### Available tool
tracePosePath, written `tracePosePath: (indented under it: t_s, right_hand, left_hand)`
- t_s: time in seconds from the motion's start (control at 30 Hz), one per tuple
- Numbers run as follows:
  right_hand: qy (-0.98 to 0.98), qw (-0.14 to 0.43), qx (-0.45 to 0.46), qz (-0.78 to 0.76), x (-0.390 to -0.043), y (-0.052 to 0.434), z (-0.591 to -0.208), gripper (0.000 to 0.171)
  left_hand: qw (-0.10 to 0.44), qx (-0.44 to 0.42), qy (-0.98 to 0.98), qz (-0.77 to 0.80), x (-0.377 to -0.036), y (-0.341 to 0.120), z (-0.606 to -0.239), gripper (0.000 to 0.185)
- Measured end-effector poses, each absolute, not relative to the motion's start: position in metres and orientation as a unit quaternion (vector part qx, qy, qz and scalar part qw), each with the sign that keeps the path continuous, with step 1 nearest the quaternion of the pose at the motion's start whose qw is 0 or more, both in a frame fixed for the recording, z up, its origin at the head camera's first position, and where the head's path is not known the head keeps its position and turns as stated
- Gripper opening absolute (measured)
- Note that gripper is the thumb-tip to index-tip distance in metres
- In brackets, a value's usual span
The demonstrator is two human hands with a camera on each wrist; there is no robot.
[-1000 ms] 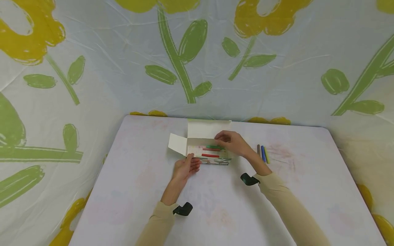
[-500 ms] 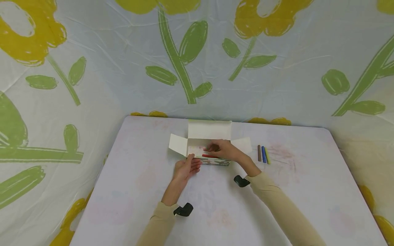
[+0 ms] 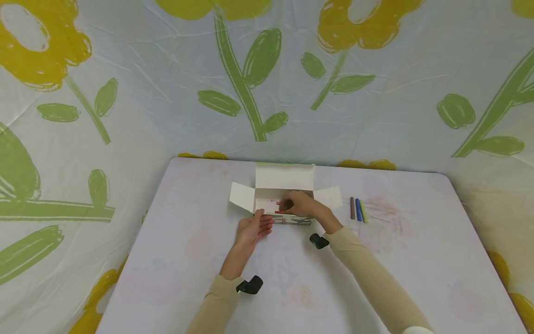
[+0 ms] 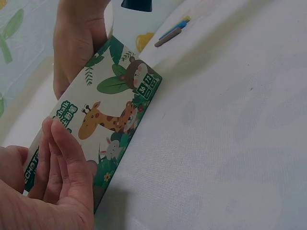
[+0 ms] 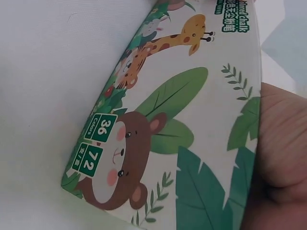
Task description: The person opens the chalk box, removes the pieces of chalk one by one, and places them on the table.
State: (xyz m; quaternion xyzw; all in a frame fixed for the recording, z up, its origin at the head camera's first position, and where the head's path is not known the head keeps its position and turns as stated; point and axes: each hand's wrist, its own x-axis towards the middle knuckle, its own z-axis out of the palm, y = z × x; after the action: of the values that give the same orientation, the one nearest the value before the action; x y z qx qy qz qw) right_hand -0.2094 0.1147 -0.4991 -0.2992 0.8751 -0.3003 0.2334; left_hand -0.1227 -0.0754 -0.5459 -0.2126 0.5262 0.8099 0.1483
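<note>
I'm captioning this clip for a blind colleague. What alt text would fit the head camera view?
A person's right hand reaches into an open chalk box on a pale table, at a red chalk stick, while the left hand rests against the box's near side. Three loose chalk sticks lie to the right; a flower-printed sheet hangs behind.

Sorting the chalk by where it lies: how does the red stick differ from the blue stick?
The red stick lies inside the open box, crosswise to the viewer, under the right hand; the blue stick lies out on the table, pointing away, untouched, between a brown and a yellow one. Both are slim chalk sticks lying flat.
</note>
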Motion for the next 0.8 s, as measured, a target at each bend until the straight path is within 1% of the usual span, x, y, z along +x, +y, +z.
tracePosePath:
  t_s: [0.1, 0.33, 0.43, 0.57, 0.67, 0.8]
  right_hand:
    - [0.880, 0.243, -0.294, -0.283, -0.212, 0.113, -0.500, 0.009]
    - [0.881, 0.263, -0.282, -0.274, -0.213, 0.112, -0.497, 0.011]
    - [0.882, 0.257, -0.291, -0.269, -0.214, 0.113, -0.495, 0.014]
    - [0.883, 0.229, -0.314, -0.263, -0.213, 0.117, -0.492, 0.017]
    - [0.881, 0.212, -0.317, -0.279, -0.211, 0.120, -0.487, 0.016]
    - [0.872, 0.211, -0.305, -0.320, -0.208, 0.125, -0.480, 0.014]
  left_hand:
    - [0.148, -0.212, 0.526, 0.810, -0.123, -0.075, -0.547, 0.036]
    - [0.143, -0.213, 0.526, 0.811, -0.124, -0.073, -0.545, 0.035]
    - [0.142, -0.212, 0.525, 0.812, -0.124, -0.072, -0.545, 0.035]
    - [0.143, -0.211, 0.526, 0.812, -0.124, -0.073, -0.545, 0.035]
    - [0.143, -0.209, 0.527, 0.811, -0.124, -0.074, -0.545, 0.036]
    - [0.144, -0.208, 0.525, 0.813, -0.124, -0.074, -0.546, 0.037]
